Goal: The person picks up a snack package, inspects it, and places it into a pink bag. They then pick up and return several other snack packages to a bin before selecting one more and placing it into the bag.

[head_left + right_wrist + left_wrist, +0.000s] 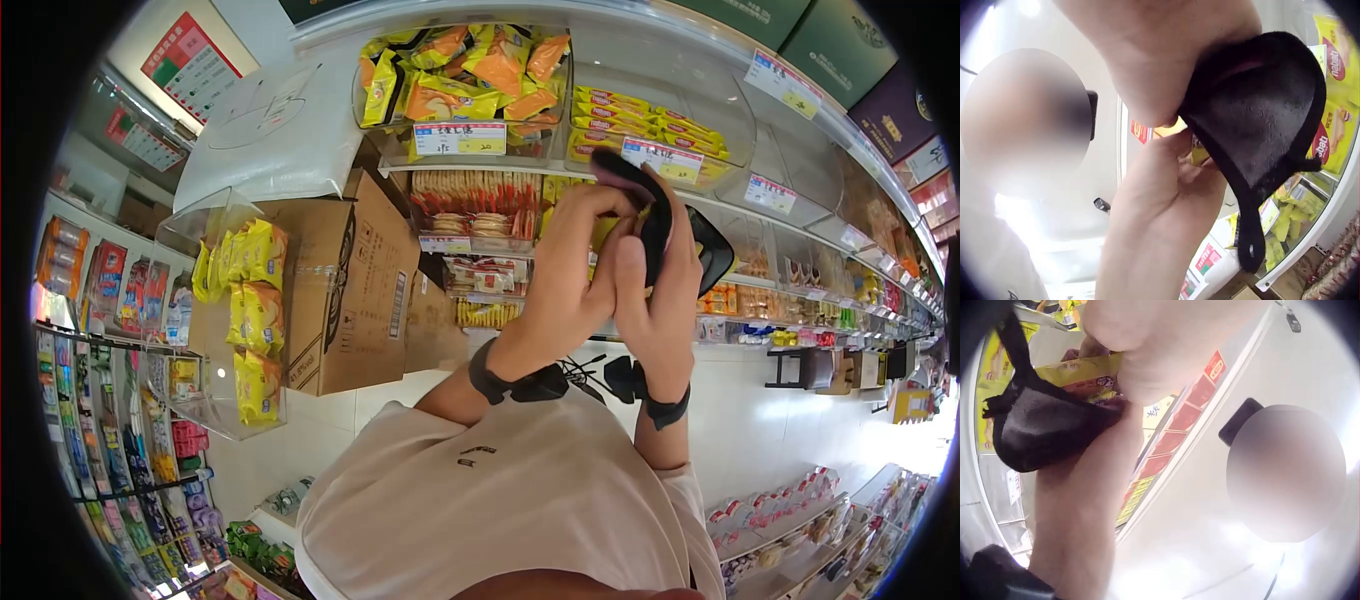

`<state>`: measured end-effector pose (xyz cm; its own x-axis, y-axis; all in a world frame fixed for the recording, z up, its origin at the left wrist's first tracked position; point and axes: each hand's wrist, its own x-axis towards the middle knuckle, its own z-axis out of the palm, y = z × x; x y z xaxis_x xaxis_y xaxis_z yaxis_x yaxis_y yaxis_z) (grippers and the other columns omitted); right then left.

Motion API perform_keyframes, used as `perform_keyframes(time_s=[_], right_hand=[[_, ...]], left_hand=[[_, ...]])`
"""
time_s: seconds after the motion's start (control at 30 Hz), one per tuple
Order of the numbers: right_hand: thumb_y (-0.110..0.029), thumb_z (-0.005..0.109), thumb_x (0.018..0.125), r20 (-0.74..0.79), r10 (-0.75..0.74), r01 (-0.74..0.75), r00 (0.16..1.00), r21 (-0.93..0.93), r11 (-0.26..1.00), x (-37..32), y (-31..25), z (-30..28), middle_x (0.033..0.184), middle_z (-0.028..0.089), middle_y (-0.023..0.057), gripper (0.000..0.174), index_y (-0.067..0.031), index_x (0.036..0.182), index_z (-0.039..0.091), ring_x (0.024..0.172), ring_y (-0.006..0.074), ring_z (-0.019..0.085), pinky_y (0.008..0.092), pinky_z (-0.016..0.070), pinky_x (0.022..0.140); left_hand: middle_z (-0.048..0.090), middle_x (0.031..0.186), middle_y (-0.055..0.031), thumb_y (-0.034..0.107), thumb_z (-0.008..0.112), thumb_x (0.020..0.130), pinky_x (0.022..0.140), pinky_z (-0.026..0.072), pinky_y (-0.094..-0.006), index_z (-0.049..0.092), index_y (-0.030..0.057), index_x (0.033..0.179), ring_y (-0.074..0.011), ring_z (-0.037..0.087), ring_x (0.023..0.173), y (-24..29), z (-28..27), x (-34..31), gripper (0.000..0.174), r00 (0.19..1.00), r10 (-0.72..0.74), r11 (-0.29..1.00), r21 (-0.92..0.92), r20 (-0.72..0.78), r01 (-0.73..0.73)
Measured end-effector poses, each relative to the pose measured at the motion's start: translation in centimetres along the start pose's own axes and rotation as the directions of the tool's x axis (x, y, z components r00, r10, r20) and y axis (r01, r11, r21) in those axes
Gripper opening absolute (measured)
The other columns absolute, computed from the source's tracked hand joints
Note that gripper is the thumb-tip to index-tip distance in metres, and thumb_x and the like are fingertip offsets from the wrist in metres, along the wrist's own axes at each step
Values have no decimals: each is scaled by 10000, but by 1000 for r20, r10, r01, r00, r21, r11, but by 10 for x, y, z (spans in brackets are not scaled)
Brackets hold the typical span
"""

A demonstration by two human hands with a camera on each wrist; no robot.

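Both my hands meet in front of the snack shelf, around a black cup-shaped cloth piece (715, 250) with a strap. My right hand (660, 310) grips it, the strap running up past the thumb. Curled fingers of my left hand (565, 270) pinch at the strap side, and their tips are partly hidden. In the right wrist view the cloth piece (1254, 112) spreads out beside the hand, with a slotted loop hanging from one corner. The left wrist view shows the cloth (1047, 425) from its other side. Black bands circle both wrists.
Behind the hands, shelf bins hold yellow wafer packs (645, 120) and orange-yellow bags (460, 80). On the left stand a cardboard box (350, 280) and a clear bin (215, 400) of yellow packs. Further shelves (840, 230) run along the right.
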<state>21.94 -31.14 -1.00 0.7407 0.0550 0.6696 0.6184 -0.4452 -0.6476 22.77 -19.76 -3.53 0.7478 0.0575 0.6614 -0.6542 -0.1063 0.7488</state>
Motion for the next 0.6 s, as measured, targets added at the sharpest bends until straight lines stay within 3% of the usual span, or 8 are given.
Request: perform_keyframes(time_s=[0.2,0.23,0.27,0.3,0.33,0.43,0.53,0.6], right_hand=[[-258,556,1008,221,343,-385,913,185,904,-11,25,-9,823,629,63,302,40,1038,587,742,137,573,290,470,684],[-255,571,1002,220,374,-417,901,201,886,-16,31,-8,820,623,47,293,37,1023,590,733,126,555,290,464,676],[-252,585,996,218,407,-450,887,216,866,-19,36,-10,817,617,31,285,33,1008,592,725,116,538,289,458,668],[-235,663,945,403,484,-606,777,273,747,-18,36,-20,948,645,46,329,31,1123,580,836,116,586,288,486,757],[-229,685,926,476,424,-617,771,390,684,-19,33,-23,992,645,58,380,30,1173,558,875,127,598,291,493,791],[-196,759,845,629,244,-654,738,580,486,-22,35,-31,1179,622,100,661,30,1373,433,1049,174,621,314,498,932],[-174,756,840,658,279,-712,700,613,342,-25,33,-33,1191,617,98,644,31,1365,445,1080,169,605,321,482,953],[-102,774,810,548,340,-638,764,562,527,-18,38,-33,1240,594,103,673,45,1371,432,1141,158,569,308,468,964]], left_hand=[[618,1067,-51,26,568,975,752,479,-209,556,-11,1085,-75,567,968,-3,-14,11,117,981,-170,980,-88,94,178],[618,1084,-46,48,570,981,796,477,-216,553,-10,1087,-81,563,985,12,-18,14,122,902,-393,883,-199,181,425],[616,1064,-36,69,574,984,722,475,-192,550,-8,1083,-59,566,937,8,-22,18,128,896,-371,870,-245,245,427],[614,1043,-25,90,577,987,647,472,-169,548,-7,1078,-36,569,890,1,-26,23,137,886,-347,852,-291,308,435],[612,1023,-14,111,580,990,573,470,-145,545,-6,1074,-13,572,842,-1,-29,26,148,872,-322,829,-335,368,448],[614,1035,-15,125,582,995,589,491,-158,554,5,1080,-17,581,852,4,-30,28,150,845,-330,761,-411,420,501],[618,1048,-34,101,604,976,635,511,-181,566,12,1103,-43,597,884,0,-25,26,160,865,-314,746,-462,391,479],[618,1072,-51,73,632,948,693,528,-212,571,13,1140,-71,608,925,-3,-16,26,211,932,-273,801,-480,239,358]])
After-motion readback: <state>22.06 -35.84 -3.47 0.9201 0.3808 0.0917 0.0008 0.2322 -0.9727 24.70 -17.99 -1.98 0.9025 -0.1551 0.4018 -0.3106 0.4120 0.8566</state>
